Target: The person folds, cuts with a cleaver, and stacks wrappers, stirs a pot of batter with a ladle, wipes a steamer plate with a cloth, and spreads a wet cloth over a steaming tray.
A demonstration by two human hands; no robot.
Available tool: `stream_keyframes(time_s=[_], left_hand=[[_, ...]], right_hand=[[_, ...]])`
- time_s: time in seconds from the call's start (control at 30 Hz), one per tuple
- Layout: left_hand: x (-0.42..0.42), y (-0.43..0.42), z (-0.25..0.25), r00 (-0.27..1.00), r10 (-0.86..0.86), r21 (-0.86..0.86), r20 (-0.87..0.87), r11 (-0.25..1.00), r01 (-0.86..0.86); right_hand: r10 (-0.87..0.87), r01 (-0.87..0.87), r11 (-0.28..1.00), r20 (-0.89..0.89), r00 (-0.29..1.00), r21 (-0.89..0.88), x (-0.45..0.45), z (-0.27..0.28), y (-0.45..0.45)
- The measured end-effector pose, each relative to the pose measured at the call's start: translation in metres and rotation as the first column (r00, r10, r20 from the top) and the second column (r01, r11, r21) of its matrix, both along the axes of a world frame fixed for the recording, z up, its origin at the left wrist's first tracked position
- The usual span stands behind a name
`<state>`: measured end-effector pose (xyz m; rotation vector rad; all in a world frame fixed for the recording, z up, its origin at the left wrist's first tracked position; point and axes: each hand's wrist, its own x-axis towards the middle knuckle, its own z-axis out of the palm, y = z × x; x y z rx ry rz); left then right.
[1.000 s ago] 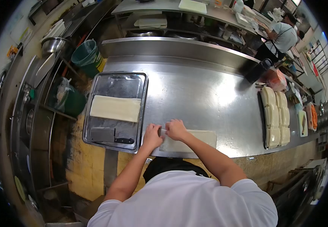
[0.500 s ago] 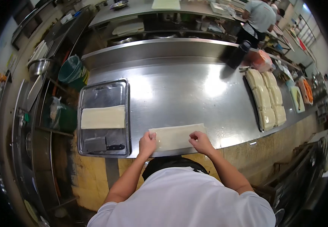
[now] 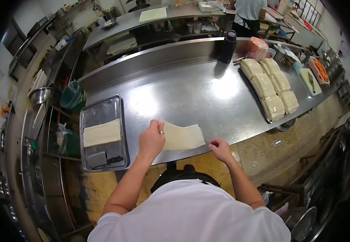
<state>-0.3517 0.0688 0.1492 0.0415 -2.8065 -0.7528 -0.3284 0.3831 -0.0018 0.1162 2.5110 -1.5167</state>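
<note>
A pale, flat rectangular dough sheet (image 3: 184,138) lies near the front edge of the steel table, its surface slightly wavy. My left hand (image 3: 151,139), with a ring on one finger, pinches the sheet's left end, which is raised off the table. Just beyond the right end, my right hand (image 3: 221,150) hovers at the table edge with curled fingers, apart from the sheet and with nothing visible in them. On the left, a metal tray (image 3: 101,105) bears a stack of similar pale sheets (image 3: 102,134) and a cleaver (image 3: 104,159) with a black handle.
At the right, a black tray (image 3: 243,73) carries several shiny pale blocks (image 3: 268,86) in two rows. A dark bottle (image 3: 227,47) stands near the table's raised back edge. Further right are a cutting board (image 3: 310,82) and a bin of carrots (image 3: 319,70). A co-worker (image 3: 248,16) stands behind.
My left hand has lifted the sheet's left end. My right hand has moved off the sheet to its right. The view has turned and shifted, so the table appears tilted.
</note>
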Motion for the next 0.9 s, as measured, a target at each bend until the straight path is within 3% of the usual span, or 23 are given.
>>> stream_keyframes(time_s=[0.13, 0.23, 0.37, 0.47, 0.57, 0.67, 0.77, 0.9], left_hand=[[-0.009, 0.046, 0.055, 0.977, -0.172, 0.005, -0.123, 0.985, 0.174], [-0.016, 0.077, 0.074, 0.932, -0.302, -0.094, -0.198, 0.953, 0.289], [-0.019, 0.102, 0.100, 0.913, -0.372, -0.085, -0.165, 0.928, 0.363], [-0.020, 0.098, 0.121, 0.906, -0.389, -0.114, -0.167, 0.920, 0.374], [-0.018, 0.074, 0.139, 0.917, -0.350, -0.111, -0.190, 0.936, 0.334], [-0.014, 0.030, 0.149, 0.949, -0.261, -0.035, -0.176, 0.965, 0.259], [-0.007, -0.035, 0.146, 0.986, -0.126, 0.045, -0.106, 0.990, 0.132], [0.006, -0.155, 0.092, 0.995, 0.098, 0.076, -0.010, 0.992, -0.097]], right_hand=[[-0.074, 0.075, 0.995, 0.015, 0.997, -0.060, 0.006, -0.011, 0.011], [-0.158, 0.163, 0.977, 0.049, 0.986, -0.139, 0.007, -0.022, 0.011], [-0.262, 0.289, 0.900, 0.126, 0.957, -0.326, 0.001, -0.040, 0.003], [-0.225, 0.311, 0.836, 0.234, 0.946, -0.453, -0.013, -0.065, -0.003], [-0.141, 0.360, 0.493, 0.335, 0.932, -0.792, -0.024, -0.049, -0.023], [0.219, 0.193, 0.126, 0.217, 0.951, -0.973, -0.031, -0.039, -0.042], [0.304, 0.177, 0.104, 0.201, 0.931, -0.979, -0.029, -0.002, -0.087], [0.320, 0.166, 0.376, 0.296, 0.900, -0.912, -0.031, -0.014, -0.153]])
